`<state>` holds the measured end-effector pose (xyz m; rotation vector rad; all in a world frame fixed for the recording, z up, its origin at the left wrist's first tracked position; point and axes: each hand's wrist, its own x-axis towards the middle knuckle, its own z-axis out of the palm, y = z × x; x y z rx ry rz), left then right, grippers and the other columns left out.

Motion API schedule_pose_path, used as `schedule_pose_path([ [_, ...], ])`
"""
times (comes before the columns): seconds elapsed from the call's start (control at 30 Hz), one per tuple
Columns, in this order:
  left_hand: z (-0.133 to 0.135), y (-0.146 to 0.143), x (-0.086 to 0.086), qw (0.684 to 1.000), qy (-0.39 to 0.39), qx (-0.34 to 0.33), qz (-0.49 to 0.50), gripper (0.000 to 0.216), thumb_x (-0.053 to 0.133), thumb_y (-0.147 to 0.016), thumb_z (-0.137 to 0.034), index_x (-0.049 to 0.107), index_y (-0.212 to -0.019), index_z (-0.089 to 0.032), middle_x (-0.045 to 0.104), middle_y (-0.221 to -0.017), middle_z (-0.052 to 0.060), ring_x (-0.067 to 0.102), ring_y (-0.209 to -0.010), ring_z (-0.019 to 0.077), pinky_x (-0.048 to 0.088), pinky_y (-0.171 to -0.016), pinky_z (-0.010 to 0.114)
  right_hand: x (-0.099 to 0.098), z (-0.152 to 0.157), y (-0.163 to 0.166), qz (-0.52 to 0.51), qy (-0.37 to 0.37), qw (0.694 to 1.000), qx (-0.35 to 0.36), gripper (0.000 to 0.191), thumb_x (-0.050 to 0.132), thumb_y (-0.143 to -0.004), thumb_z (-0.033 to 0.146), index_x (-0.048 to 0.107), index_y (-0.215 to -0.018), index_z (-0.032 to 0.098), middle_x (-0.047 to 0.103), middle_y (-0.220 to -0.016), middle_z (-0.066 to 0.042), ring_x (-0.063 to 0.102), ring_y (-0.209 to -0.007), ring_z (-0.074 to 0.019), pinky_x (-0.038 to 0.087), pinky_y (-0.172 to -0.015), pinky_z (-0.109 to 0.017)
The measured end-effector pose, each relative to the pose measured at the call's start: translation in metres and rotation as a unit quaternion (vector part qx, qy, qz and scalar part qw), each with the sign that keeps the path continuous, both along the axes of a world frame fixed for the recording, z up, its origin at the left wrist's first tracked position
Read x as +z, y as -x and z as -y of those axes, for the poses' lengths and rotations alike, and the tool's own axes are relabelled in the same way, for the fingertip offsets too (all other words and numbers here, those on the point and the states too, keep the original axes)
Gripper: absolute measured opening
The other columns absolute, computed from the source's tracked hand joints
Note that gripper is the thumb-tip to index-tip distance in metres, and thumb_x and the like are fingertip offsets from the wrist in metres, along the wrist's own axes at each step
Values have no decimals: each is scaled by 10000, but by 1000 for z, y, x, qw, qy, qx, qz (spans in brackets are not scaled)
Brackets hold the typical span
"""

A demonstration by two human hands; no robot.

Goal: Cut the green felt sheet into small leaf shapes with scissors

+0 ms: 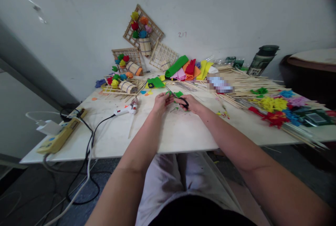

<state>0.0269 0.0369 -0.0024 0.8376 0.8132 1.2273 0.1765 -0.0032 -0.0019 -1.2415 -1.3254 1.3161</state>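
My right hand (193, 104) is closed around the black handles of a pair of scissors (177, 98), whose blades point up and to the left. My left hand (161, 101) pinches a small green felt piece (179, 94) right at the blades. Both hands hover just above the white table (183, 131), near its middle. Tiny green scraps lie on the table under the hands.
A glue gun (126, 109) lies left of my hands, its cord running to a power strip (61, 134) at the table's left edge. Folded coloured felt (187, 68), wooden sticks (249, 84), felt flowers (273, 108) and stick frames (143, 32) fill the back and right. A bottle (262, 59) stands far right.
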Motion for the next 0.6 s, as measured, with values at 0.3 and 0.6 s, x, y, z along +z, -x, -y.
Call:
schedule_pose_path([
  [0.3,4,-1,2,999,-6,-25,-22,138,704,-759,-131,580,-700,-125,691,-657,31,645,-547,111,543,-651,249,1,0,-1,-12,4,1000,0,190,729,-770,299,619,-777,144,473,-469,54,393,-370,-55,281,-313,-152],
  [0.6,0,1,0,1000,-5,-18,-5,132,686,-731,-126,559,-700,-141,687,-660,36,653,-577,128,551,-691,285,0,-1,0,2,-3,1000,-6,224,747,-746,312,606,-725,140,459,-465,55,353,-356,-42,258,-298,-152],
])
